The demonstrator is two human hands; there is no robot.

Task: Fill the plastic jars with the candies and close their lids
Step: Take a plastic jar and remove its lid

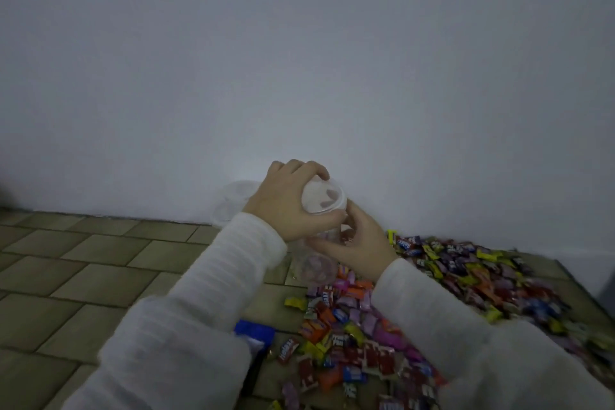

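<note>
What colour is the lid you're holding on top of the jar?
The lid is translucent white, gripped by the left hand; head view shows it.

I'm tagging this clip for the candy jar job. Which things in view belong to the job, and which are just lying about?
Belongs to the job:
- clear jar, held by the right hand
- lid, gripped by the left hand
- wrapped candies heaped on the floor
- spare clear jars by the wall

Lying about:
- blue packet under the left sleeve
- tiled floor
- wall
</note>
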